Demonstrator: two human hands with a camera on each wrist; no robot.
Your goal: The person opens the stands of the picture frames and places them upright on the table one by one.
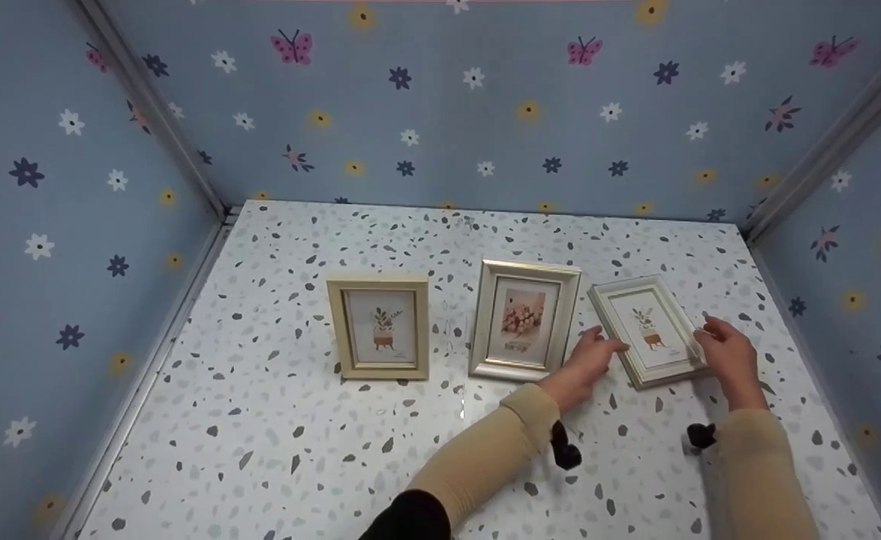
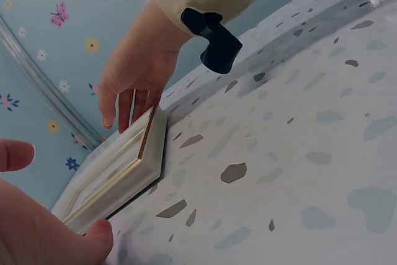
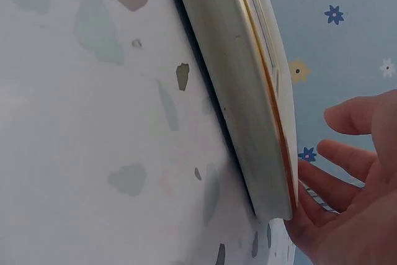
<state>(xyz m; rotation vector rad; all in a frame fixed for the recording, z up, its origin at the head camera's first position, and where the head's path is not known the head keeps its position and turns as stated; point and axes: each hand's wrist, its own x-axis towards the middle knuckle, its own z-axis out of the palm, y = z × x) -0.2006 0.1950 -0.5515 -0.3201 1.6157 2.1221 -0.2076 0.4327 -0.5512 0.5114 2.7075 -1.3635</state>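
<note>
A cream picture frame (image 1: 647,330) with a plant print lies face up at the right of the table, turned at an angle. My left hand (image 1: 587,363) is at its left edge, thumb and fingers spread apart. At the opposite edge is my right hand (image 1: 730,358); in the left wrist view its fingers (image 2: 140,105) reach down beside the frame's corner. The right wrist view shows these fingers (image 3: 329,184) loosely extended along the frame's side (image 3: 229,91), the thumb held away from it. Neither hand curls round the frame.
A silver-edged frame (image 1: 525,322) with a flower picture stands upright in the middle, close to my left forearm. Farther left stands a gold frame (image 1: 380,327) with a plant print. Blue flowered panels (image 1: 440,105) enclose the speckled table (image 1: 275,420) at the back and sides.
</note>
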